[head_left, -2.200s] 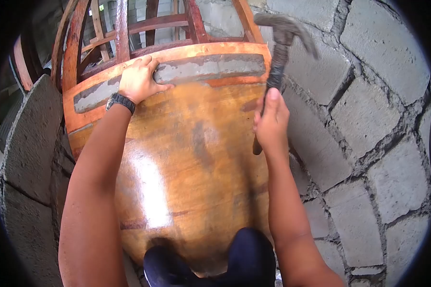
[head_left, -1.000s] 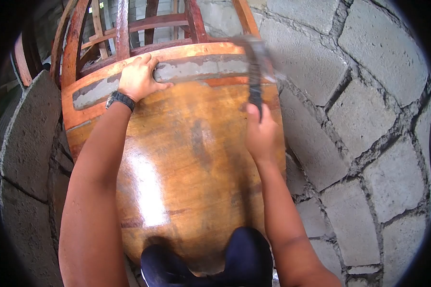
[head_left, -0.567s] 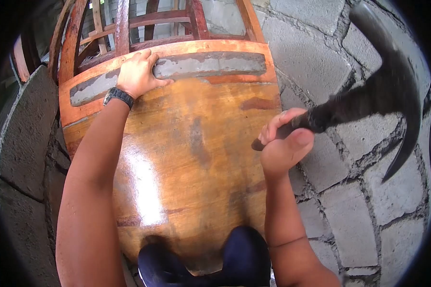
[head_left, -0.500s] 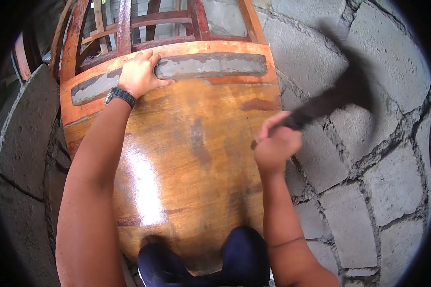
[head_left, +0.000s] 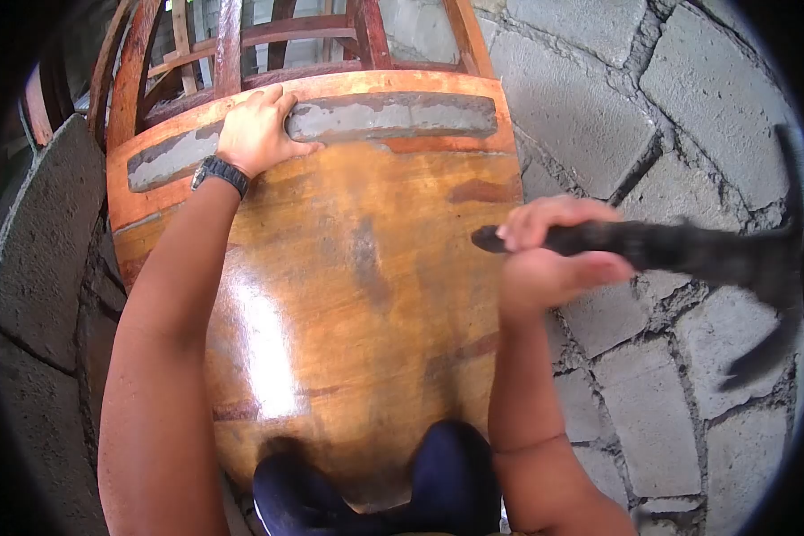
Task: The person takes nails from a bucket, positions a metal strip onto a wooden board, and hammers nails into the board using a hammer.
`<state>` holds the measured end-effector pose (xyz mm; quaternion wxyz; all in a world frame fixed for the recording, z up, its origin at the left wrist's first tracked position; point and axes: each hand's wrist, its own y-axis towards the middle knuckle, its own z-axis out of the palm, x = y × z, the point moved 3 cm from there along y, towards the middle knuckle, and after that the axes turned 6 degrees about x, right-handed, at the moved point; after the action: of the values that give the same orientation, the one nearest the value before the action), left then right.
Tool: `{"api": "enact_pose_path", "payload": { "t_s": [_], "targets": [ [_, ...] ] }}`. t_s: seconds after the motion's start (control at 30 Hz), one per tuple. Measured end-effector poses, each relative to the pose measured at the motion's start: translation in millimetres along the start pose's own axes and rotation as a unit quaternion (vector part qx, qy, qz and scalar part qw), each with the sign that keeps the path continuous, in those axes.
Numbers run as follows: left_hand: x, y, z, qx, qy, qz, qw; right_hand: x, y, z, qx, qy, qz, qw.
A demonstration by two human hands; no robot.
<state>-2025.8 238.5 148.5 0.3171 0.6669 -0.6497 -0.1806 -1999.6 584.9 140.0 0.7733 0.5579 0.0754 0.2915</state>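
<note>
My left hand (head_left: 257, 132) rests on the upper part of a glossy wooden panel (head_left: 357, 330), its thumb stretched out and its fingers over the upper edge. It lies across a grey strip (head_left: 384, 118) set in the orange-red wood, and a black watch (head_left: 221, 176) is on the wrist. To the right, my right hand (head_left: 558, 255) is closed round the dark handle of a claw hammer (head_left: 688, 253). The hammer points right, its head blurred near the right edge of the view, clear of the panel.
Red-brown wooden slats (head_left: 230, 45) stand beyond the panel's upper edge. Rough grey blocks with mortar joints (head_left: 634, 393) fill the right side, and a grey slab (head_left: 40, 259) stands at the left. My dark-clothed knees (head_left: 456, 473) show at the bottom.
From over the panel's upper right, the hammer in my right hand has swung out to the right, with a short shift back left between. My left hand has stayed on the panel.
</note>
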Motion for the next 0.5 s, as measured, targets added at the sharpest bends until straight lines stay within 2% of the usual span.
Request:
{"api": "enact_pose_path", "payload": {
  "t_s": [0.03,0.07,0.13,0.17,0.23,0.27,0.3,0.33,0.4,0.43,0.5],
  "targets": [
    [0.2,0.2,-1.6,-0.003,0.002,-0.002,1.0,-37.2,-30.3,-32.1,0.043,-0.19,0.02,0.981],
    [2.9,1.0,-4.4,-0.007,0.003,-0.004,1.0,-73.6,-55.3,-60.8,0.086,-0.37,0.035,0.924],
    [-0.7,-1.7,-3.0,-0.02,-0.007,0.008,1.0,-108.1,-67.0,-55.1,0.13,-0.36,0.306,0.872],
    [-2.5,1.2,-3.8,-0.026,-0.006,0.013,1.0,-98.3,-63.5,-58.1,0.126,-0.361,0.301,0.874],
    [1.6,0.3,-4.2,-0.012,-0.023,0.02,0.999,-77.9,-54.8,-65.1,0.055,-0.318,0.42,0.848],
    [1.1,-0.1,-1.9,0.004,-0.013,-0.011,1.0,-52.6,-40.7,-53.6,0.037,-0.303,0.439,0.845],
    [-0.4,-0.7,-2.5,0.006,-0.015,-0.012,1.0,-27.4,-23.2,-44.0,0.027,-0.297,0.436,0.849],
    [-1.4,0.6,-3.8,0.0,-0.012,-0.011,1.0,-11.5,-7.3,-38.9,0.039,-0.268,0.351,0.896],
    [-1.8,-0.8,-3.1,-0.008,-0.008,-0.008,1.0,21.4,21.1,-23.0,-0.035,-0.179,0.235,0.955],
    [-0.8,-0.4,-2.0,-0.004,-0.007,-0.01,1.0,30.9,32.0,-16.9,-0.034,-0.11,0.151,0.982],
    [0.2,0.2,-1.6,0.001,0.008,-0.003,1.0,33.2,37.0,-11.1,-0.069,-0.013,0.027,0.997]
  ]
}}
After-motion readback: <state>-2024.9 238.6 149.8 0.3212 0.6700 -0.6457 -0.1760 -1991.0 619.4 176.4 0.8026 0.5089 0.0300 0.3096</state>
